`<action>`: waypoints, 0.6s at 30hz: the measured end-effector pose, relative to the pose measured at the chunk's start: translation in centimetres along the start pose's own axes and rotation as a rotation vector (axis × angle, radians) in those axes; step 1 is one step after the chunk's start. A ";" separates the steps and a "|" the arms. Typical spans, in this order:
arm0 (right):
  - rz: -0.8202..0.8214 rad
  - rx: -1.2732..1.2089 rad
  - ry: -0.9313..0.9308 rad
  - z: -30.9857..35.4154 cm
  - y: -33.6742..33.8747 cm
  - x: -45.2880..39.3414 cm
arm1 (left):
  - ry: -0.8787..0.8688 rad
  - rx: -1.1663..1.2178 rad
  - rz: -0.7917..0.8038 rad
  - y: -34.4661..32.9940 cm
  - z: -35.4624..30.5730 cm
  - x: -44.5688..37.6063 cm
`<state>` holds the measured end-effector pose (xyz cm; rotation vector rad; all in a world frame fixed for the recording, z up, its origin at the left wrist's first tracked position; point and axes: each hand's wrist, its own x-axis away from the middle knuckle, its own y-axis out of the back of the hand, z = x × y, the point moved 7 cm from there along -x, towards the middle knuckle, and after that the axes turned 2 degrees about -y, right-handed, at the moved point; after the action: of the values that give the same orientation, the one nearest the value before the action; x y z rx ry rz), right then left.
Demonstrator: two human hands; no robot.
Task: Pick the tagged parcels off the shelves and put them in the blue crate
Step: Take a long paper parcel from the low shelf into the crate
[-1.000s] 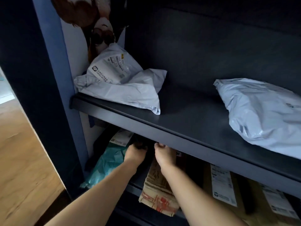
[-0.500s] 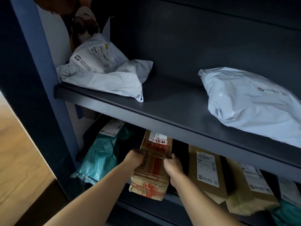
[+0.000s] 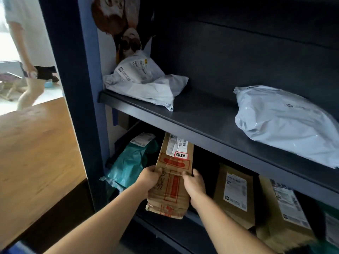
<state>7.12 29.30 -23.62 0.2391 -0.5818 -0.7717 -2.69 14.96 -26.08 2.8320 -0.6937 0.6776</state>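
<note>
Two hands hold one brown parcel (image 3: 172, 173) at the front of the lower shelf (image 3: 183, 233). The left hand (image 3: 149, 177) grips its left edge, fingers curled onto the face. The right hand (image 3: 194, 184) grips the right edge, thumb on the far side and fingers pinching the front. The parcel leans with its top under the upper shelf (image 3: 211, 129) and its bottom end hanging past the lower shelf's lip. It carries red printed frames, a white label (image 3: 176, 144) near the top, and a small red-bordered tag (image 3: 181, 155) with handwritten characters just below that label.

Left of it on the lower shelf lies a teal bag (image 3: 128, 164) with its own white label, near the parcel but whether they touch is unclear. To the right stand two more brown parcels: one (image 3: 234, 195) just beside the right hand, another (image 3: 282, 209) further right, both labelled.

On the upper shelf, a crumpled white bag (image 3: 146, 85) sits in the left corner and a fuller white bag (image 3: 286, 125) lies well apart at the right.

Beyond the shelf post (image 3: 73, 88), a wooden top (image 3: 36, 153) shows at left, and another person (image 3: 27, 52) stands blurred in the bright background. A sliver of blue (image 3: 16, 249) shows at the bottom left corner; what it is cannot be told.
</note>
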 end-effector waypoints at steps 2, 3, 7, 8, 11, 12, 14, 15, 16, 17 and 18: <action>0.024 -0.020 0.015 0.0 -0.1 0.9 | -0.004 0.019 -0.028 0.4 0.2 1.3; 0.037 -0.029 0.024 0.0 -0.1 1.6 | -0.005 0.031 -0.043 0.6 0.5 2.0; 0.080 -0.050 0.068 -0.1 -0.4 4.0 | -0.015 0.085 -0.088 1.7 1.1 5.1; 0.088 -0.051 0.080 -0.2 -0.5 4.6 | -0.019 0.093 -0.103 2.1 1.3 5.9; 0.119 -0.052 0.120 -0.6 -1.3 6.7 | -0.035 0.083 -0.153 3.5 1.6 8.4; 0.133 -0.050 0.130 -0.8 -1.6 7.3 | -0.036 0.069 -0.169 4.1 1.7 9.3; 0.161 -0.042 0.148 -1.1 -2.4 8.5 | -0.035 0.061 -0.200 5.2 2.2 10.9; 0.175 -0.036 0.155 -1.3 -2.9 9.1 | -0.033 0.064 -0.212 5.8 2.5 11.5; 0.183 -0.029 0.165 -1.4 -3.3 9.6 | -0.028 0.070 -0.220 6.3 2.8 12.2; 0.190 -0.022 0.176 -1.5 -3.6 10.2 | -0.028 0.076 -0.229 6.8 3.1 12.9; 0.195 -0.017 0.184 -1.6 -4.0 10.8 | -0.031 0.082 -0.237 7.2 3.4 13.5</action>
<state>11.85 18.77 -22.13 0.2311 -0.4173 -0.5590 5.92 2.32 -22.60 2.9393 -0.3322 0.6373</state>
